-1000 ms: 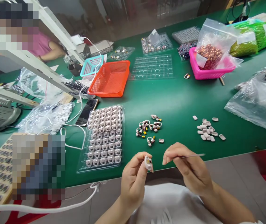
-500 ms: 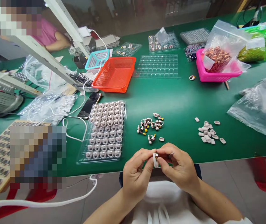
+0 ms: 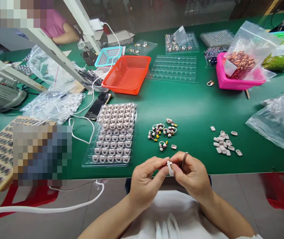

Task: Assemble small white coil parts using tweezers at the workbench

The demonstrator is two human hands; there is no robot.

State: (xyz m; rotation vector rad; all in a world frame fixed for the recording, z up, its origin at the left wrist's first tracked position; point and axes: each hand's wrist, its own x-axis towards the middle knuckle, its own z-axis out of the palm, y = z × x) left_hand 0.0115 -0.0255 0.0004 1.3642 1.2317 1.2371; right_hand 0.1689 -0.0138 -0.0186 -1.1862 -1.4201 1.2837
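Observation:
My left hand (image 3: 146, 182) pinches a small white curved earbud part (image 3: 170, 170) between thumb and fingertips, just over the table's front edge. On its other side, my right hand (image 3: 194, 176) has thumb and index finger closed on the same part. A thin dark tool (image 3: 184, 160), its kind not clear, sticks up from among the right fingers. Beyond the hands lies a cluster of white earbud parts with wires and yellow tabs (image 3: 158, 127). One small white cap (image 3: 173, 146) rests near them, and a pile of similar caps (image 3: 223, 145) lies further right.
Left of the hands stands a clear tray of white parts (image 3: 111, 157), with a phone (image 3: 99, 105) and white cable behind. An orange basket (image 3: 127, 88), an empty-looking clear tray (image 3: 174, 68) and a pink basket (image 3: 241, 85) are further back. Plastic bags (image 3: 271, 122) lie right.
The view has shifted slightly. Both hands still hold the earbud part, which has turned a little. The dark tool in the right fingers now points more upright and shows more clearly.

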